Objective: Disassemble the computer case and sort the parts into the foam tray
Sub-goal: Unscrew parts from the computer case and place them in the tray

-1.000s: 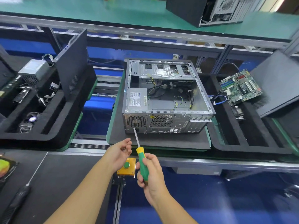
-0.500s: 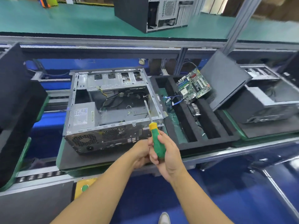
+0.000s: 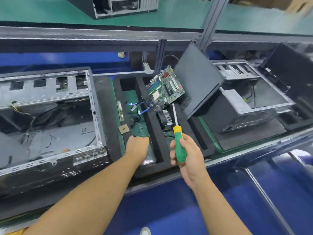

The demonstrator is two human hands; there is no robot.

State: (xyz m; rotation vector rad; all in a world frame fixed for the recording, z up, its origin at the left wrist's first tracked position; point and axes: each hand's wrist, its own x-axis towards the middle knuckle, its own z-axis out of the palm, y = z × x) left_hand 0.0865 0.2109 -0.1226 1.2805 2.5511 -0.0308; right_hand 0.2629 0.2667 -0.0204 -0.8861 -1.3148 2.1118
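– Nearest us, our right hand [image 3: 186, 155] is wrapped tight round the green handle of the screwdriver [image 3: 177, 133], its blade pointing up and away over the foam tray [image 3: 153, 126].
– And our left hand [image 3: 138, 148]?
– It has gone into the tray's left compartment, just short of a small square chip [image 3: 124, 128]. We see only its back. The fingers point away from us, so we cannot tell whether they pinch anything or have let go.
– Half a second ago both hands were together at the near right corner of the computer case [image 3: 50, 116].
– Yes, and the blade stood over the case then. Now both have shifted right to the tray, and the case sits to their left, untouched.
– So we judge that a small part, likely a screw, is being dropped off?
– Likely, though nothing that small shows. It would mean one fastener fewer on the case.
– What lies in the tray already?
– Beyond the left hand are blue cables [image 3: 135, 106], in the same compartment. The next one holds a finned cooler [image 3: 162, 116]. Farther back a circuit board [image 3: 165, 87] sits tilted beside a dark side panel [image 3: 198, 82].
– And the case itself?
– Open on top, with wires loose inside, so more stripping remains. We will need the screwdriver there again.
– Farthest off?
– A second open case [image 3: 245, 102] to the right, and a green shelf [image 3: 169, 12] behind.
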